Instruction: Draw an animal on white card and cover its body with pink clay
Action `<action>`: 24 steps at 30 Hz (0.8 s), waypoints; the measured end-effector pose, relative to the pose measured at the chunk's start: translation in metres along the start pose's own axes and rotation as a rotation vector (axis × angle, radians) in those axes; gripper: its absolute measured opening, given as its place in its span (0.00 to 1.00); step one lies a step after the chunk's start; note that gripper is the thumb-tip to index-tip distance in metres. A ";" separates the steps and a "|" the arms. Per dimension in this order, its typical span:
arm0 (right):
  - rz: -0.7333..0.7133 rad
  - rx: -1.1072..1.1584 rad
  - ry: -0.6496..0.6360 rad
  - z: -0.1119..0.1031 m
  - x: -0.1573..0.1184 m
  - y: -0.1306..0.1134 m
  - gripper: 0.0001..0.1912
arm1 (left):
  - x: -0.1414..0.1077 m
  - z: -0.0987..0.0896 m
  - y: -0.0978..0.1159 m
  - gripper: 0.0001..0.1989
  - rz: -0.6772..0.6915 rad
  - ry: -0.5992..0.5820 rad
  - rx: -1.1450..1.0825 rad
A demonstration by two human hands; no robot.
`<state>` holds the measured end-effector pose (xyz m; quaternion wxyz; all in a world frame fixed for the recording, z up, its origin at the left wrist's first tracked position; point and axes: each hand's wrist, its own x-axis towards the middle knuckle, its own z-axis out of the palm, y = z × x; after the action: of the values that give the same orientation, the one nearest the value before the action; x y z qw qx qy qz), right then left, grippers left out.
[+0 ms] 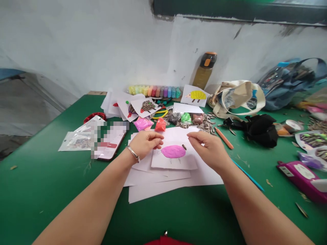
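Note:
A white sheet (158, 164) carries a flat pink-purple clay oval (173, 151) with thin legs drawn below it. One dark sunflower seed (184, 147) sits at the oval's upper right edge. My left hand (149, 143), with a silver bracelet at the wrist, is over the sheet's left side, fingers curled together; whatever it may hold is hidden. On the right, my right hand (204, 144) is beside the oval, thumb and fingertips pinched, with nothing clear between them. Behind the sheet are a red clay packet (160, 125), a green one (186, 118) and loose seeds (206, 126).
A phone (112, 141) and clear packets (79, 139) are at left. Finished hedgehog pictures (195, 96), clay blocks (153, 91) and a bottle (204, 69) stand near the wall. To the right are an orange tool (224, 138), a blue stick (247, 175), bags (236, 98) and a magenta case (304, 180).

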<state>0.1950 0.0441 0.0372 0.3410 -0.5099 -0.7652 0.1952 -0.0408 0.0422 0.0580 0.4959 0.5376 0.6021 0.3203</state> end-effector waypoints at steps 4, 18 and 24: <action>-0.023 -0.049 -0.033 0.000 0.000 -0.001 0.10 | 0.000 -0.002 0.000 0.06 0.086 -0.037 0.133; -0.036 -0.109 -0.098 0.001 -0.001 -0.003 0.11 | -0.004 -0.003 0.003 0.10 0.069 -0.147 0.555; -0.039 -0.108 -0.108 0.003 -0.001 -0.003 0.11 | -0.002 -0.003 0.001 0.17 0.078 -0.111 0.614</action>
<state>0.1911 0.0425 0.0369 0.2749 -0.5014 -0.8016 0.1744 -0.0432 0.0410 0.0602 0.3298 0.7015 0.6217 0.1126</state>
